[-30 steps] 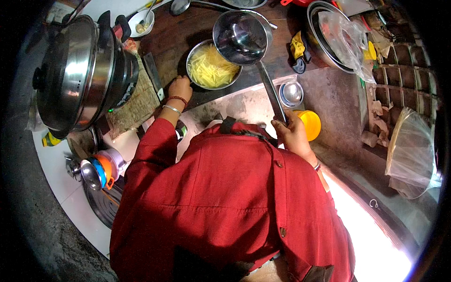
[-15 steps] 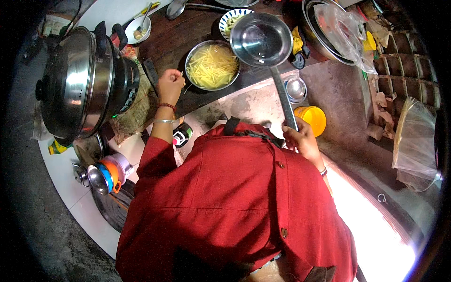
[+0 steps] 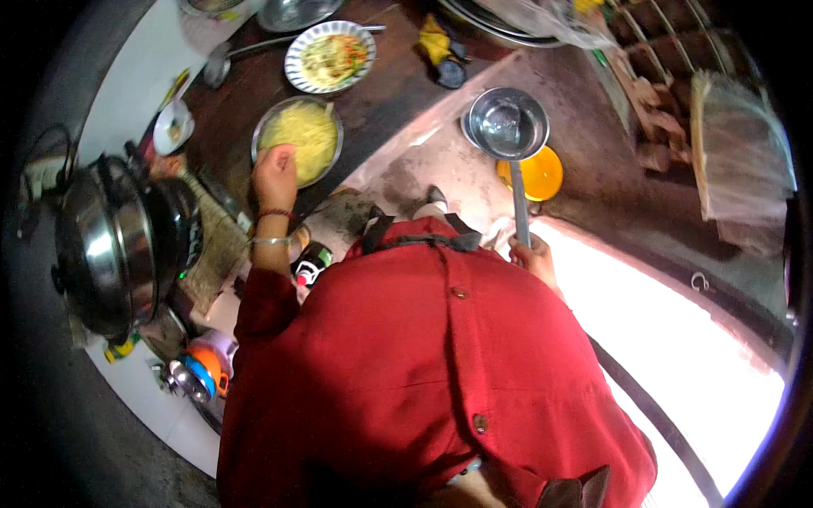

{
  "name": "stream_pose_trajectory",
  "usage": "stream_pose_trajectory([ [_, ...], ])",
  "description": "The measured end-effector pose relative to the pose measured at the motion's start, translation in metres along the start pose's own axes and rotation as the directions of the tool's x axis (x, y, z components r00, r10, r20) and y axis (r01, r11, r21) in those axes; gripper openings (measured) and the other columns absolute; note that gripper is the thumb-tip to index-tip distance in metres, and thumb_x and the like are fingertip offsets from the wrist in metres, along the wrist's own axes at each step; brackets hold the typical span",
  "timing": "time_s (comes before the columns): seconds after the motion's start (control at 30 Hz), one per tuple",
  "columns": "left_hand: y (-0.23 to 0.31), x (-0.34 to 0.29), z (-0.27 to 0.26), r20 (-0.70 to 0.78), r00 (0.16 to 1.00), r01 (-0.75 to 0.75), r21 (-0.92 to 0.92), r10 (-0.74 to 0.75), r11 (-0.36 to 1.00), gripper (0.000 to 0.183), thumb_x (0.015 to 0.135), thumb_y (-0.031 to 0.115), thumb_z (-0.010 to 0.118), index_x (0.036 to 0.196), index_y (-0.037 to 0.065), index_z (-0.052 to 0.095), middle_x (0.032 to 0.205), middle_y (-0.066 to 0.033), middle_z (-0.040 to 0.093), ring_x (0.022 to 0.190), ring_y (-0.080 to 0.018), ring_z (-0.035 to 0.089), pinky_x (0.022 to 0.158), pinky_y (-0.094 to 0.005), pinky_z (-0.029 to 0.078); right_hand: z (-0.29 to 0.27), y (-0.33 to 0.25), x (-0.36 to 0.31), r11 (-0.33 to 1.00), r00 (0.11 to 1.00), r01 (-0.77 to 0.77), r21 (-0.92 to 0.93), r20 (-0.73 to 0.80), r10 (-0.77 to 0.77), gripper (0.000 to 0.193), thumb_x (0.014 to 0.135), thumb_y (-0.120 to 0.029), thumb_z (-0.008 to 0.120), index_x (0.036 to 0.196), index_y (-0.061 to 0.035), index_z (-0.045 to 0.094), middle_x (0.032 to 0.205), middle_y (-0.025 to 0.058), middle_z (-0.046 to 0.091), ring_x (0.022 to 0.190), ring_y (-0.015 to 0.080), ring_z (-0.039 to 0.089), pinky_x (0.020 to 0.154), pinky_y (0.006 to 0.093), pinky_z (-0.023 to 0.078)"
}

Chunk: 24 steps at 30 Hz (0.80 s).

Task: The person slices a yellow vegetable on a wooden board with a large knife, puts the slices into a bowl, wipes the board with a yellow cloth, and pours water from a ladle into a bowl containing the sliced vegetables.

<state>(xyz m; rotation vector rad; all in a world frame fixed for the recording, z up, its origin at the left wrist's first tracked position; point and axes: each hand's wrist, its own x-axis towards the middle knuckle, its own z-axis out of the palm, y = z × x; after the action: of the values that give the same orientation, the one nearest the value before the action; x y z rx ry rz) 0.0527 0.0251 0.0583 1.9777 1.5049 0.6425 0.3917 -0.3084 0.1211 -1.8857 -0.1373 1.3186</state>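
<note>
My right hand grips the long handle of a metal water scoop. The scoop's round bowl shows a shiny inside; how much it holds, if anything, I cannot tell. It is over the floor and partly covers a yellow bucket. My left hand is closed, with curled fingers at the near edge of a metal basin. Pale yellow shredded strips fill that basin. Whatever is between those fingers, if anything, is hidden.
A patterned plate of chopped vegetables stands beyond the basin on the dark table. A ladle and a small white bowl lie farther left. At left stands a big lidded pot. A dark bottle is near my left forearm.
The scoop has come away from beside the table and nearer me, over the bucket. My left hand has shifted from beside the basin to its near edge. The whole view has turned.
</note>
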Motion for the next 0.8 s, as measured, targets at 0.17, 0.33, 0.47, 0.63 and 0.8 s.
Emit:
stream_pose_trajectory([
  [0.17,0.035,0.018,0.02,0.136,0.917,-0.397,0.246,0.374,0.884,0.045,0.091,0.013,0.063,0.135,0.01,0.054,0.138,-0.016,0.049,0.127,-0.0353,0.047,0.106,-0.0435,0.039,-0.054,0.056,0.066,0.961,0.979,-0.183,0.206,-0.056,0.198,0.015,0.092,-0.013,0.063,0.084,-0.0028,0.056,0.063,0.0029,0.056,0.046,0.0112,0.05,0.04,0.0267,0.038],
  [0.33,0.051,0.036,0.056,0.311,0.893,-0.442,0.466,0.325,0.766,0.059,0.094,0.028,0.06,0.146,0.008,0.04,0.153,-0.0155,0.035,0.14,-0.0408,0.03,0.115,-0.0465,0.027,-0.103,0.088,0.129,0.806,0.942,-0.3,0.51,0.022,0.336,0.019,0.093,-0.01,0.058,0.074,-0.0075,0.054,0.057,-0.0002,0.049,0.047,0.0105,0.044,0.045,0.0258,0.034],
  [0.47,0.03,0.022,0.062,0.195,0.951,-0.305,0.453,0.24,0.838,0.073,0.096,0.04,0.055,0.148,-0.005,0.03,0.156,-0.0212,0.028,0.144,-0.0399,0.024,0.117,-0.0482,0.021,-0.135,0.119,0.188,0.812,0.926,-0.334,0.478,0.007,0.376,0.02,0.093,-0.016,0.062,0.076,-0.0096,0.055,0.06,0.0004,0.053,0.05,0.0113,0.049,0.045,0.0273,0.038],
  [0.63,0.019,0.016,0.06,0.319,0.94,-0.124,0.642,-0.116,0.757,0.072,0.1,0.051,0.044,0.146,-0.003,0.036,0.156,-0.0212,0.027,0.145,-0.0404,0.022,0.118,-0.0478,0.02,-0.177,0.14,0.247,0.723,0.903,-0.378,0.578,0.057,0.427,0.018,0.094,-0.015,0.061,0.078,-0.0102,0.055,0.061,-0.0011,0.054,0.051,0.0111,0.05,0.044,0.0277,0.04],
  [0.8,0.026,0.014,0.05,0.259,0.966,-0.154,0.61,-0.013,0.777,0.066,0.1,0.048,0.046,0.144,-0.001,0.039,0.155,-0.0228,0.029,0.143,-0.0423,0.025,0.117,-0.0479,0.022,-0.211,0.145,0.304,0.572,0.869,-0.452,0.684,0.193,0.456,0.017,0.096,-0.018,0.055,0.091,-0.002,0.057,0.065,0.0011,0.053,0.05,0.0099,0.047,0.041,0.0203,0.036],
])
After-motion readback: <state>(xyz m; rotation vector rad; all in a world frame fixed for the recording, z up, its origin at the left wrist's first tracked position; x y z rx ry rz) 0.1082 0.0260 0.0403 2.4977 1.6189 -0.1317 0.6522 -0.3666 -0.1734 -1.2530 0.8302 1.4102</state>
